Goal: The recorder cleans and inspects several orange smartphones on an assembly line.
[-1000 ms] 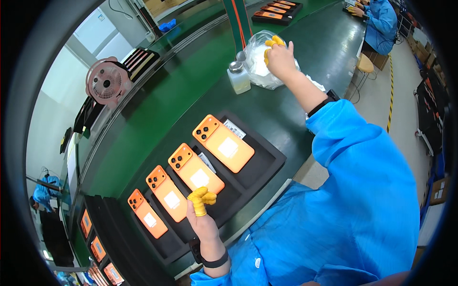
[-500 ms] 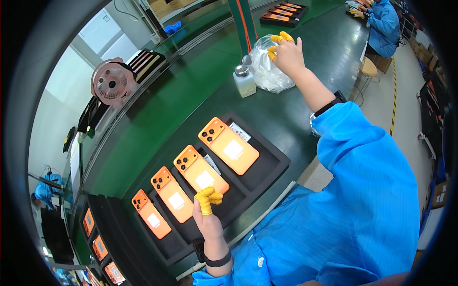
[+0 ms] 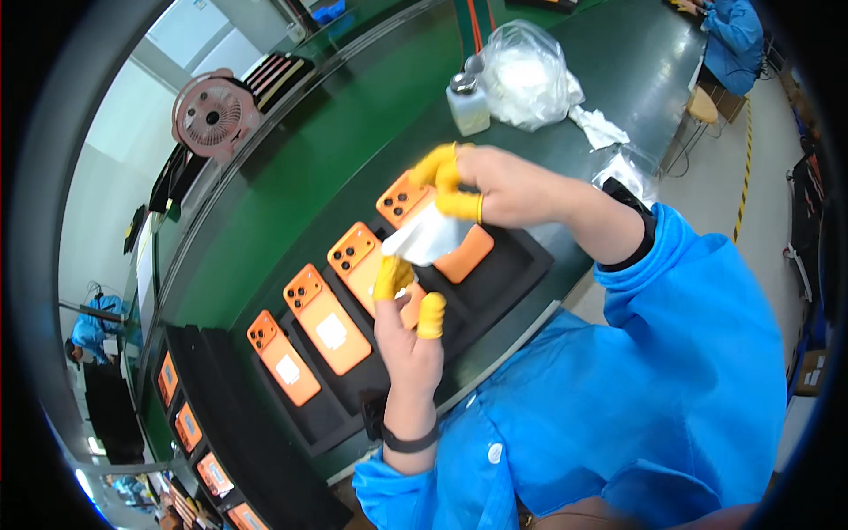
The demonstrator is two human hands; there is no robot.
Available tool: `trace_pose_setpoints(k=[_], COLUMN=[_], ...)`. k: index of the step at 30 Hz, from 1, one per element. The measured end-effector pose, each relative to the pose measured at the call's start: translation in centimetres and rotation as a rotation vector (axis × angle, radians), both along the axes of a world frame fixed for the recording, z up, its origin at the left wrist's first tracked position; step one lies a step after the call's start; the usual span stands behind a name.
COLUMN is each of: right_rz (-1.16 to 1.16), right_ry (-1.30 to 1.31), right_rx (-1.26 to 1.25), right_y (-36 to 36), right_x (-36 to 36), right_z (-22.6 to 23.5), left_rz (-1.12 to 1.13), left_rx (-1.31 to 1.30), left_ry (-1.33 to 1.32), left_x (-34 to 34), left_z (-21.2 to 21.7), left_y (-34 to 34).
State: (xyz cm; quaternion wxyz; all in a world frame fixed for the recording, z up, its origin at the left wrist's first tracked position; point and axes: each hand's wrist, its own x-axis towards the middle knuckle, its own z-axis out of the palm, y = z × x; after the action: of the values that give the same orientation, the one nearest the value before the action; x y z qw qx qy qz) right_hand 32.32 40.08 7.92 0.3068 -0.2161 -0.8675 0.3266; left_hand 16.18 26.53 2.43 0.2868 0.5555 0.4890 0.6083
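Note:
My right hand [image 3: 508, 187], with yellow finger cots, pinches a thin white wipe [image 3: 430, 237] over the phones. Just below the wipe is my left hand [image 3: 408, 343], its cot-covered fingers apart and one fingertip against the wipe's lower corner. Under both hands lies a black foam tray [image 3: 519, 284] with several orange phones, backs up and cameras at the far end, white square labels on those that show fully. The smallest phone [image 3: 284, 364] is leftmost, beside a larger phone [image 3: 329, 325]. A third phone [image 3: 353, 252] and the rightmost phone [image 3: 466, 258] are partly hidden by the hands and wipe.
A pump bottle [image 3: 468, 108] and a clear bag of white wipes [image 3: 527, 81] stand beyond the tray, a loose wipe [image 3: 601, 129] beside them. Stacked black trays [image 3: 234, 389] with phones rise at left. A pink fan [image 3: 212, 119] stands far left. A co-worker [image 3: 735, 40] sits far right.
My right hand has come back from the bag toward the tray, now with a white wipe. The left hand has moved up slightly and its fingers have spread. The view has shifted.

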Motion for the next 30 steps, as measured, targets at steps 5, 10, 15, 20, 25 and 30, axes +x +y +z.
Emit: trace_pose_setpoints(k=[5, 10, 15, 20, 25, 30], right_rz=[0.166, 0.297, 0.033, -0.032, 0.097, -0.126], right_ry=[0.027, 0.149, 0.267, 0.388, 0.552, 0.579], right_rx=[-0.41, -0.537, -0.384, -0.228, -1.083, -0.673], right_y=[-2.5, -4.1, -4.8, -6.9, -8.3, -4.3], right_x=[-1.4, -2.2, -2.4, -1.9, -2.2, -0.3], right_z=[-2.2, -3.6, -5.2, -6.1, -7.2, -3.3], left_rz=[0.027, 0.057, -0.102, -0.075, 0.145, 0.242], left_rx=[-0.096, -0.141, -0.183, -0.208, -0.121, 0.018], left_ry=[-0.048, -0.004, -0.386, -0.504, 0.095, 0.094], left_x=[0.2, -0.3, -0.6, 0.2, 1.0, -2.5], left_z=[0.2, 0.4, -0.1, -0.5, -0.3, 0.2], left_y=[0.1, -1.2, -1.8, -1.1, -1.0, 1.8])
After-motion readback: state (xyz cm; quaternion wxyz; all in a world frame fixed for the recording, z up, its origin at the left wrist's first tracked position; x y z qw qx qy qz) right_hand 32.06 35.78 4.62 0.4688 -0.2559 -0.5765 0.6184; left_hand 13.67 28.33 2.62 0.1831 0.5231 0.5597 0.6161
